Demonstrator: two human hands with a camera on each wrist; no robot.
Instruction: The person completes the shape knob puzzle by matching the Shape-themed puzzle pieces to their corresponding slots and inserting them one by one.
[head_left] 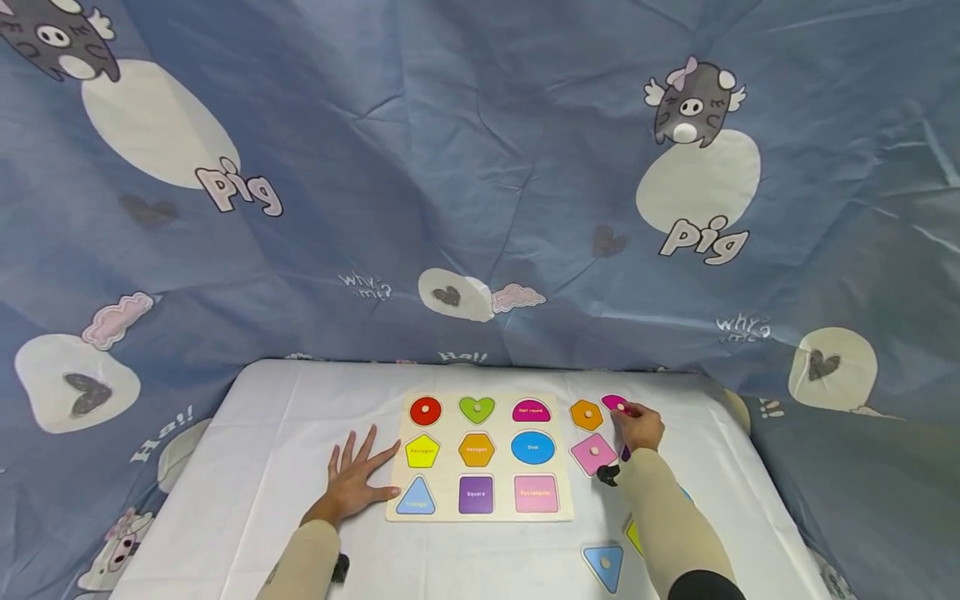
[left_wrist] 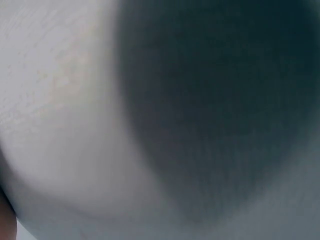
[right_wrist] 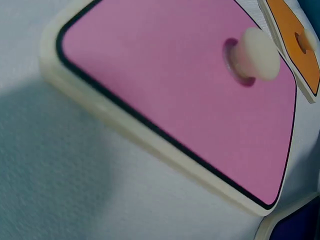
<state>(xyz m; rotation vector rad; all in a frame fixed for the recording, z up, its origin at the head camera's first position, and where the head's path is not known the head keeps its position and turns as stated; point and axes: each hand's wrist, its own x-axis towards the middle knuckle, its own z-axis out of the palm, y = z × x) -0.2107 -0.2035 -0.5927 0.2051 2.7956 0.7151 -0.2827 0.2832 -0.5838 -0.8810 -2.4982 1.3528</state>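
Note:
My right hand (head_left: 642, 427) is at the magenta half-round piece (head_left: 613, 402), with fingertips pinching its pale knob. A cream shape puzzle board (head_left: 447, 475) lies left of it. The red circle (head_left: 425, 419) and green heart (head_left: 477, 417) in its top row have knobs; the other shapes there show printed labels. My left hand (head_left: 352, 479) rests beside the board with fingers spread, thumb at the board's left edge. Below the right hand lies a pink rectangle piece (head_left: 585, 454), its knob large in the right wrist view. The left wrist view is dark and blurred.
Near the right hand lies an orange hexagon piece (head_left: 581, 421). A blue triangle piece (head_left: 603, 558) lies toward the front. The right forearm partly hides a yellow piece (head_left: 633, 533), a blue one (head_left: 686, 493) and a dark purple one (right_wrist: 295, 225). A blue patterned cloth (head_left: 480, 208) hangs behind the white table.

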